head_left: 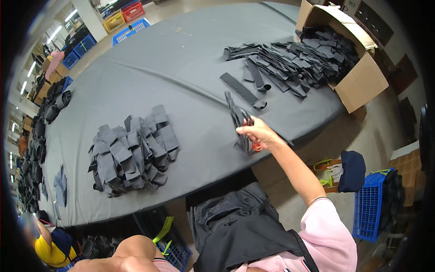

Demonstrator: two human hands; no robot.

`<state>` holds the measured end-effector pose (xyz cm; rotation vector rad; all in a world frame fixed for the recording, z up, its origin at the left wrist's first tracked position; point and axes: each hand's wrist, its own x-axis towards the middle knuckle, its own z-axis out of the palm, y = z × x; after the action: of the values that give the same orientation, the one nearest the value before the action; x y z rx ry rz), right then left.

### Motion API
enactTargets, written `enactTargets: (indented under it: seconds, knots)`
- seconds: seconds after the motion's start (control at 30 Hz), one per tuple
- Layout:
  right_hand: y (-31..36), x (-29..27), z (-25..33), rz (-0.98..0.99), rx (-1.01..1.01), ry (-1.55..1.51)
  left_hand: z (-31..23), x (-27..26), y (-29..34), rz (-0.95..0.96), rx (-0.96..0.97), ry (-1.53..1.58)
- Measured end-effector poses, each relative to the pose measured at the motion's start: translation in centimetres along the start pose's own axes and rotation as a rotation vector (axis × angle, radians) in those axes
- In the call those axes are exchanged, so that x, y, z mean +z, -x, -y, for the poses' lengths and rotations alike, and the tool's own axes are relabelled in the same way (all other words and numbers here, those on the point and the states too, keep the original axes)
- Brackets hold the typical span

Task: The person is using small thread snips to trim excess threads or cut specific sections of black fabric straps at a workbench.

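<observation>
A bundle of dark fabric strips (234, 109) is gripped by the right hand (253, 130), whose fingers are closed around it over the near part of the bench (199, 136). The left hand cannot be seen, so its state cannot be judged. Just below the right hand, an orange-handled tool (257, 147), perhaps scissors, is partly hidden; whether it is held too cannot be made out.

If the grip is loosened, strips could be dropped over the bench edge, since the bundle is held so near it. Cloth could also be nicked if a blade is concealed among the strips.

The bundle is seen to the left of the wrist, its upper end pointed toward the far side. Two loose strips (243, 90) are laid just beyond it. A large heap (317, 59) is spread farther right, partly inside a cardboard box (362, 88); a smaller pile (131, 156) is set well apart on the left.
</observation>
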<state>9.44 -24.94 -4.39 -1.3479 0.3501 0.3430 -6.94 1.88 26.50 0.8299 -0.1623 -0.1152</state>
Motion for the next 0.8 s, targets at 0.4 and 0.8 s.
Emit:
enactTargets:
  seconds: [0.4,0.8]
  knots:
    - [1.3,4.0,-4.6,-0.27,-0.294,0.255,2.4,-7.0,-4.2,0.363,0.324,0.084]
    - [10.3,11.0,-6.7,-0.012,-0.356,-0.031,24.2,-17.6,-4.6,-0.324,-0.203,-0.295]
